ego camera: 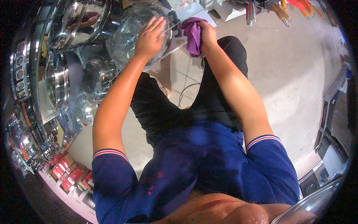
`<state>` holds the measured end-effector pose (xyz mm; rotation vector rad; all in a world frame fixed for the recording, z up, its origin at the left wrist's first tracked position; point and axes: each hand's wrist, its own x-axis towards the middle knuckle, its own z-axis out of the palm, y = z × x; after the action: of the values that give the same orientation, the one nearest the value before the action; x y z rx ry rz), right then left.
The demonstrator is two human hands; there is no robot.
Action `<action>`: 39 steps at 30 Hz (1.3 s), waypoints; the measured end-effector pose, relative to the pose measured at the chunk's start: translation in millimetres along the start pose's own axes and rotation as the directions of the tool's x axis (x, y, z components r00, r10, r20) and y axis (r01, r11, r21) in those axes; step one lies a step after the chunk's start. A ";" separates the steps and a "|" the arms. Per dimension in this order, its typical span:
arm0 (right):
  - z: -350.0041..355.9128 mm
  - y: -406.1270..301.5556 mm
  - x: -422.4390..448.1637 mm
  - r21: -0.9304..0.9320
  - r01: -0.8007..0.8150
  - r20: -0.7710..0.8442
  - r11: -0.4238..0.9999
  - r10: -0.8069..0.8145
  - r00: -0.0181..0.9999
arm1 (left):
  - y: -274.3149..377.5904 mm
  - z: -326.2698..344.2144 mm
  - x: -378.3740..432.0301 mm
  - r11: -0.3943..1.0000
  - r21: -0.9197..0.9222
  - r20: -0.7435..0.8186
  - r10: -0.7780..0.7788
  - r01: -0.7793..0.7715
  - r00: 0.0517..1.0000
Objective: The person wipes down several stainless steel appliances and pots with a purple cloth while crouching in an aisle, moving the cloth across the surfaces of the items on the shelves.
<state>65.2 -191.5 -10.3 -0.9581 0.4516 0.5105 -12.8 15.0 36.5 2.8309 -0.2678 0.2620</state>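
Observation:
My left hand (149,40) is stretched out flat, its fingers extended, over a large round vessel in clear plastic wrap (125,36). Whether the palm presses on the plastic or hovers just above it, I cannot tell. A crumpled purple cloth (193,36) is gripped in my right hand (208,35), to the right of the wrapped vessel and in front of my knee. Behind the left hand stands a shiny metal pot (81,22) with a mirror-like side.
Left of my arm are a shiny metal pan (57,81) and another plastic-wrapped pot (96,72). Red boxes (72,176) sit farther down. Orange-handled utensils (279,14) hang at the top right. A thin cable (184,93) lies on the floor between my legs.

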 end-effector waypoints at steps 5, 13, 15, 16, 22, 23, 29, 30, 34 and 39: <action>-1.6 1.8 3.6 -0.004 0.005 0.031 1.000 -0.005 1.000 | 27.5 18.0 60.5 0.988 -0.068 -0.028 0.136 -0.138 0.990; -3.6 4.2 10.7 -0.047 0.011 -0.053 0.999 -0.013 0.998 | 30.5 34.4 73.0 0.983 0.126 -0.067 0.144 -0.134 0.987; -4.4 2.3 16.3 0.031 0.037 -0.105 0.999 -0.033 0.994 | 34.5 30.1 64.8 0.974 0.202 -0.045 0.116 -0.105 0.992; -3.9 1.1 22.0 0.075 -0.010 -0.115 0.997 0.019 0.993 | 37.8 28.7 61.8 0.974 0.211 -0.057 0.091 -0.077 0.994; 3.7 3.7 16.6 0.242 -0.063 0.062 0.968 0.050 0.997 | 28.3 28.8 32.0 0.968 0.244 -0.085 -0.032 0.052 0.996; 5.0 4.5 16.4 0.273 -0.014 0.087 0.962 -0.010 0.996 | 25.1 28.2 23.2 0.968 0.244 -0.084 -0.036 0.056 0.996; 13.1 -17.3 11.9 0.528 0.016 0.226 0.849 -0.158 0.961 | 1.2 -0.6 -35.3 0.994 0.111 0.006 -0.008 0.008 1.000; 10.3 -19.6 21.9 0.531 0.113 0.222 0.840 -0.267 0.938 | 5.2 -8.5 -38.1 0.997 0.077 0.060 -0.037 0.032 0.998; 16.3 -10.5 41.7 0.457 0.124 0.221 0.881 -0.247 0.943 | 13.5 -16.2 -49.1 0.998 0.005 0.079 -0.059 0.059 0.995; 40.8 36.2 2.7 0.171 -0.277 0.514 0.946 0.154 0.844 | 13.4 -8.4 -52.0 0.995 -0.011 -0.048 -0.097 0.096 0.994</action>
<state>51.5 -138.8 -14.9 -0.5119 0.1469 0.8635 -67.0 13.0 37.3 2.8147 -0.1209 0.3070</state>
